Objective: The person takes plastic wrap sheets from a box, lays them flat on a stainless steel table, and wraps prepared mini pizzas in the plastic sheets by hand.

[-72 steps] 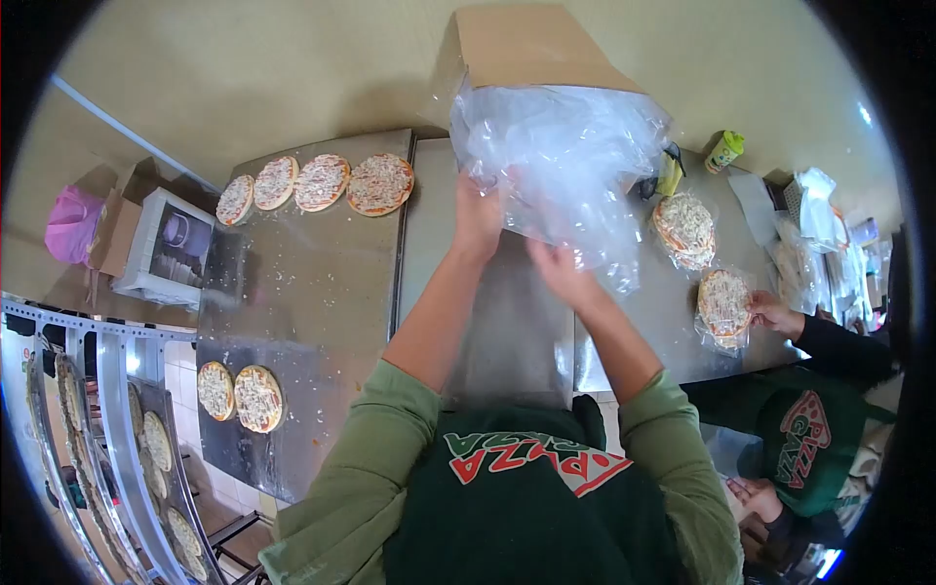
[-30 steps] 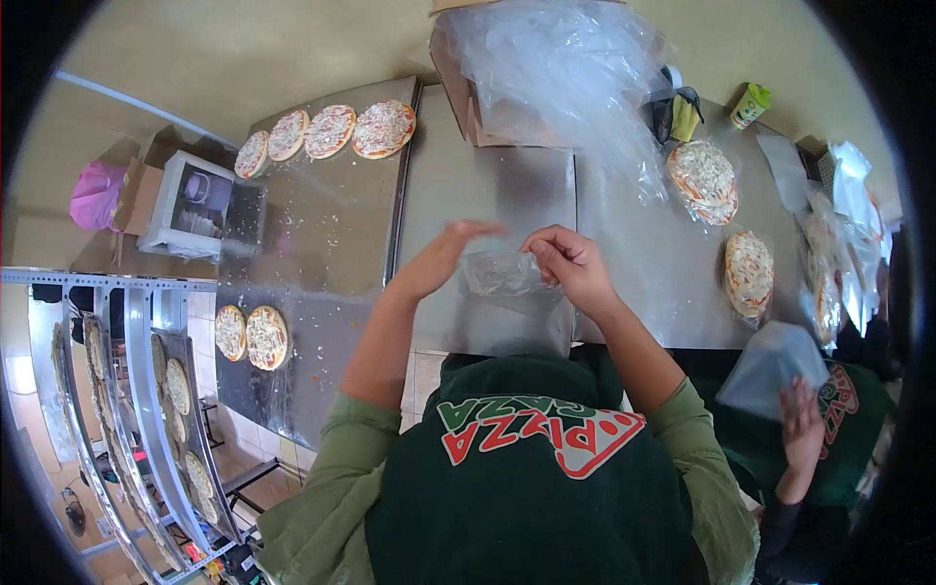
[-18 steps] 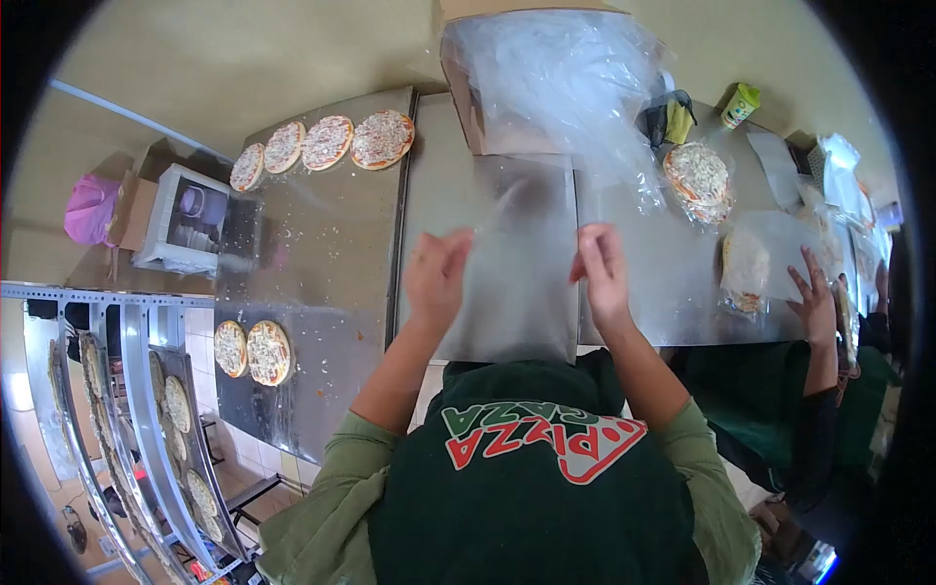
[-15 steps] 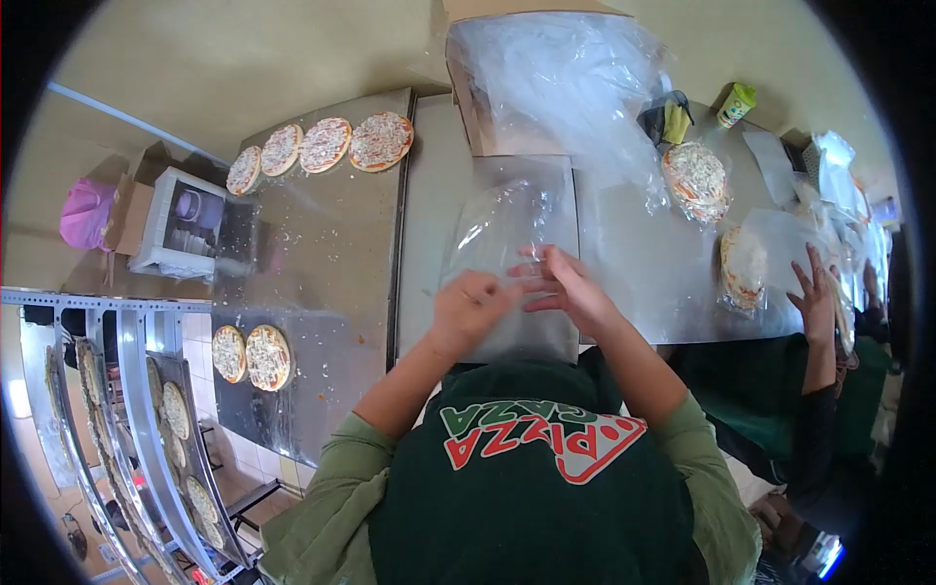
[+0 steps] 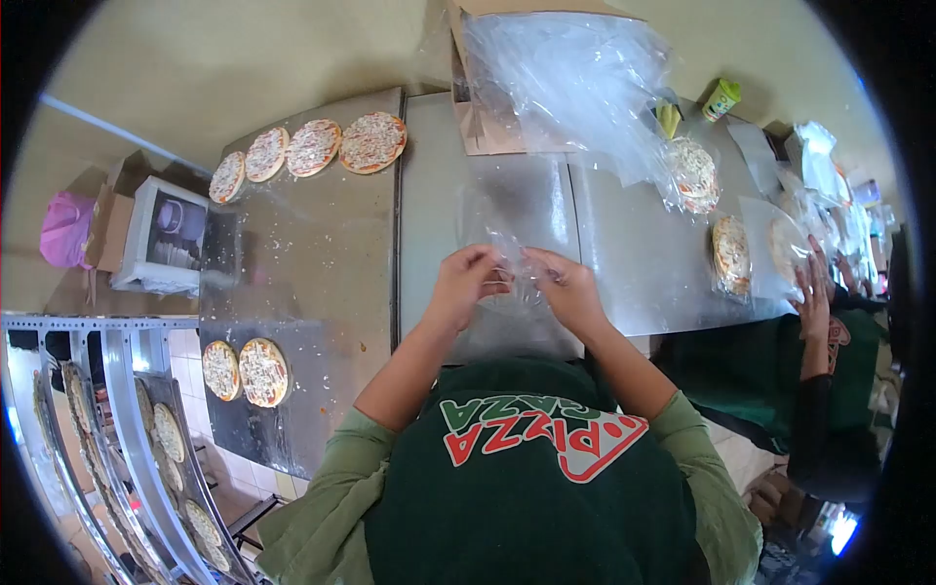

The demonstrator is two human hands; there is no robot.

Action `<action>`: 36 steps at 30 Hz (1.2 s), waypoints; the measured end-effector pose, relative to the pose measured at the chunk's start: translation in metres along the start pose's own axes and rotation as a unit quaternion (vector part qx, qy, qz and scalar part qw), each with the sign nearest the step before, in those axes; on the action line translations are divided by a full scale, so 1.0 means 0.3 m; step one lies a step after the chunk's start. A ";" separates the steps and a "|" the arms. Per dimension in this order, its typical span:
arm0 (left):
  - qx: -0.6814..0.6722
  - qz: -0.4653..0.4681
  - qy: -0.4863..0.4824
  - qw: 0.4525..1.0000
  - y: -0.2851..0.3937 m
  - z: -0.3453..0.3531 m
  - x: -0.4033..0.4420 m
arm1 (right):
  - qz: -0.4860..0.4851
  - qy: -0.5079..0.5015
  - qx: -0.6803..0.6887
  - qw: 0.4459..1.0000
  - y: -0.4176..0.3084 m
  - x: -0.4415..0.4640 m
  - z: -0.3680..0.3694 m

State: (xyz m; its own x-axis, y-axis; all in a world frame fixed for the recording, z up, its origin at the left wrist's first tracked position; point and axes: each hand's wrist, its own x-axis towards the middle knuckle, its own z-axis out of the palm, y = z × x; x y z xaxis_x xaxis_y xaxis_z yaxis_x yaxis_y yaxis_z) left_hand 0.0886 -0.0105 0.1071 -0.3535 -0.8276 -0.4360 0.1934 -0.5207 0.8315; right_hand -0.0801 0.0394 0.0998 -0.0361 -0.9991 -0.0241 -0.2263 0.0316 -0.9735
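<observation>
Between my two hands a clear plastic bag [image 5: 505, 255] is pinched at its edge, in front of my apron. My left hand [image 5: 468, 283] grips the bag's left side with bent fingers. On the other side my right hand [image 5: 567, 288] pinches it between thumb and fingers. The film is see-through, so its full outline is hard to make out. Under it lies the metal table [image 5: 439, 214]. Beyond the hands stands a cardboard box [image 5: 473, 127] from which a heap of clear plastic bags [image 5: 575, 88] spills.
Several topped pizzas [image 5: 373, 142] lie on the metal surface at left, two nearer me [image 5: 264, 372]. Wrapped pizzas [image 5: 731, 255] lie at right, beside a co-worker's hand [image 5: 813, 297]. A rack of pizzas [image 5: 168, 434] stands at lower left. A green cup [image 5: 721, 99] is at the back.
My hands have drawn the bag nearer and now hold its edge on both sides; before, it stretched farther over the table. The co-worker's hand has moved lower onto a wrapped pizza.
</observation>
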 end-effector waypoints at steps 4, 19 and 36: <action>-0.281 -0.107 -0.026 0.953 0.031 0.011 -0.023 | 0.102 0.086 -0.009 0.991 0.105 -0.002 -0.109; -0.083 -0.035 0.136 0.987 -0.192 0.052 0.088 | 0.261 0.194 0.199 0.924 0.378 -0.005 -0.271; 0.701 0.157 -0.022 0.696 -0.428 0.127 0.136 | 0.159 0.184 -0.314 0.918 0.525 -0.105 -0.522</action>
State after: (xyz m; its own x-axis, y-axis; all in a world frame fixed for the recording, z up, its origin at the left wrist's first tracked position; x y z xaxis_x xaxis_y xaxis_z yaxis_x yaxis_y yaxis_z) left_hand 0.0145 0.0306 -0.0042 -0.5291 -0.8311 -0.1712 -0.8036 0.4259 0.4157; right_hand -0.2671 0.0804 -0.0172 -0.4980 -0.8621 -0.0937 -0.6589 0.4465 -0.6054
